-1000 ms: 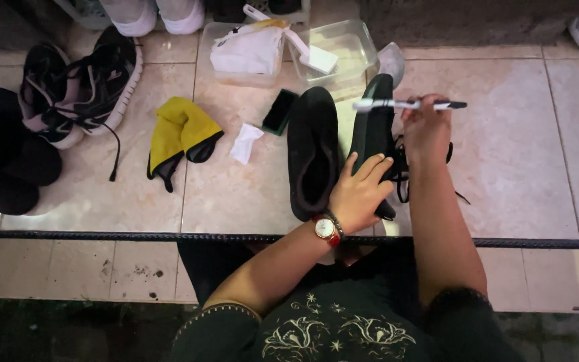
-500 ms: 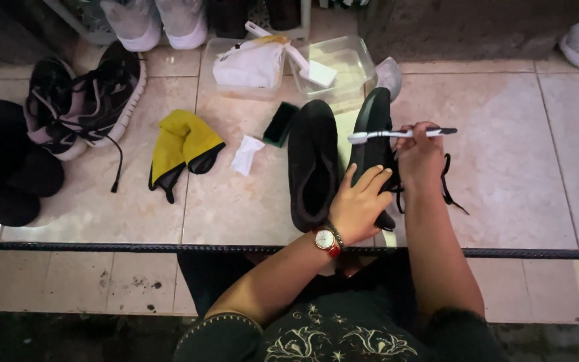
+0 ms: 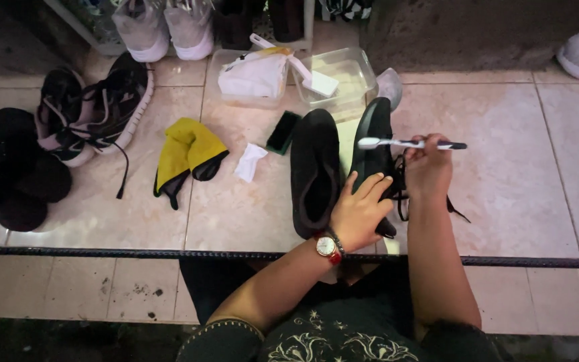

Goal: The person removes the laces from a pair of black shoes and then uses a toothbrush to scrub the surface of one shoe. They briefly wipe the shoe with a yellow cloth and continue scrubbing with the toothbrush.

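— Left hand (image 3: 358, 213)?
— Lay open, palm down, fingers spread on the near end of a black shoe (image 3: 374, 151) standing on its side on the tiled floor (image 3: 236, 214). Wore a watch (image 3: 328, 246) at the wrist.

— Right hand (image 3: 428, 167)?
— Closed around a toothbrush (image 3: 403, 143), held level above the shoe, bristle head pointing left over the sole, dark handle end sticking out right. Touched the shoe's laces (image 3: 398, 191) just below.

— Second shoe?
— Sat just left of the first, black too (image 3: 314, 171), opening up, the two nearly touching.

— Farther back?
— Held two clear tubs (image 3: 360, 74) side by side, a white bag (image 3: 256, 75) in the left one, a white brush (image 3: 303, 70) lying across both. Showed a dark sponge (image 3: 283, 131) just near of the tubs.

— To the left?
— Had a crumpled white scrap (image 3: 249, 161), then a yellow and black glove (image 3: 185, 157). Further left, a pair of black and pink sneakers (image 3: 95, 110), and beyond them a black pair (image 3: 15, 171) near the left edge. Had pale sneakers (image 3: 162, 27) at the far edge.

— Near edge?
— Ran a dark rail (image 3: 102, 252) across the scene, in front of the forearms.
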